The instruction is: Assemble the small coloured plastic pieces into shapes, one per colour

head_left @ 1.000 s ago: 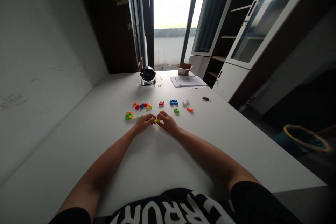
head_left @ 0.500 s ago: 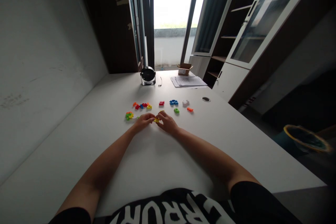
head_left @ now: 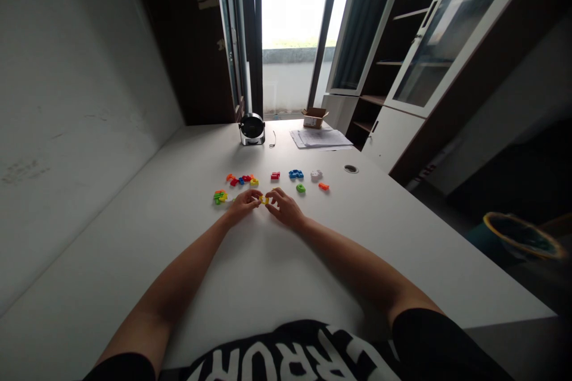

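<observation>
My left hand (head_left: 243,205) and my right hand (head_left: 286,207) meet over the white table (head_left: 268,262), fingertips pinched together on a small yellow plastic piece (head_left: 264,199). Just beyond them lie small coloured pieces: a green and orange clump (head_left: 219,196) at the left, a red, blue and yellow cluster (head_left: 242,179), a red piece (head_left: 274,175), a blue piece (head_left: 295,174), a white piece (head_left: 316,174), a green piece (head_left: 301,188) and an orange piece (head_left: 323,186).
A small black desk fan (head_left: 251,130) stands at the table's far end beside papers (head_left: 319,138) and a little cardboard box (head_left: 314,117). A cable hole (head_left: 351,169) sits at the right. Glass-door cabinets (head_left: 402,53) rise at the right; a bin (head_left: 518,235) stands on the floor.
Both hands have edged slightly away from me with the yellow piece, and the fingers have shifted their pinch on it. The other pieces lie where they were.
</observation>
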`<state>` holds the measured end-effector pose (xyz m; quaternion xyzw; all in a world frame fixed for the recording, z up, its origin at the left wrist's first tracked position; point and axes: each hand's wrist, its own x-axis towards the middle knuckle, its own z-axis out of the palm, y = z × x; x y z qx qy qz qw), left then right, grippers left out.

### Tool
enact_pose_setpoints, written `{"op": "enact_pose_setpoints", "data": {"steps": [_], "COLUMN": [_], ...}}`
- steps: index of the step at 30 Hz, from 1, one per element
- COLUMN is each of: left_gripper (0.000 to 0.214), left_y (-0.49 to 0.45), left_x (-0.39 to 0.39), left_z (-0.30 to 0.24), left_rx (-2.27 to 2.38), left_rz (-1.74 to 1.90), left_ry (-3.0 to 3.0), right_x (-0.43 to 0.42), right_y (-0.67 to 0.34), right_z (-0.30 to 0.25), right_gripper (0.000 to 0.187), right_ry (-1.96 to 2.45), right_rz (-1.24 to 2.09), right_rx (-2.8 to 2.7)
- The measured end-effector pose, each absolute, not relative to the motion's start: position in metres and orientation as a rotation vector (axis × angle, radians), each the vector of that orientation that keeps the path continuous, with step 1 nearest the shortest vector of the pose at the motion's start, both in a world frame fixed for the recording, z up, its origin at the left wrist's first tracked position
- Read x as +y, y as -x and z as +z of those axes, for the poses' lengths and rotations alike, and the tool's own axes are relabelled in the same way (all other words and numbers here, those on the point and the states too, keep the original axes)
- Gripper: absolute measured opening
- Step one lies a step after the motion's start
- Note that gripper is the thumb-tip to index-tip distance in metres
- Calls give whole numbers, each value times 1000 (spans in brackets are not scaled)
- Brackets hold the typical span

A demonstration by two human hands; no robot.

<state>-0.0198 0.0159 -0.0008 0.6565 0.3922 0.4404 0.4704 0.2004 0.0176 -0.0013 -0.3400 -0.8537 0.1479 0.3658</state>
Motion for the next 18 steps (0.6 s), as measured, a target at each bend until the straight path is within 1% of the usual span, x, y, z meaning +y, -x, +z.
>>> {"op": "enact_pose_setpoints", "data": {"steps": [8,14,18], "left_gripper": [40,40,39], "left_y": [20,21,20], "left_x": [15,15,16], "left_z": [-3,-2,-4], "left_rx": [978,982,998], "left_rz": [1093,1093,1082], "left_ry": [-1606,-1599,-1616], "right_x": [21,23,24], "right_y": [-200,-199,-199], "right_z": [-5,-7,-7], "right_gripper": [20,11,9], "right_ry": [917,937,945], "right_rz": [387,388,398], "right_rx": [-2155,-2161,-2156]}}
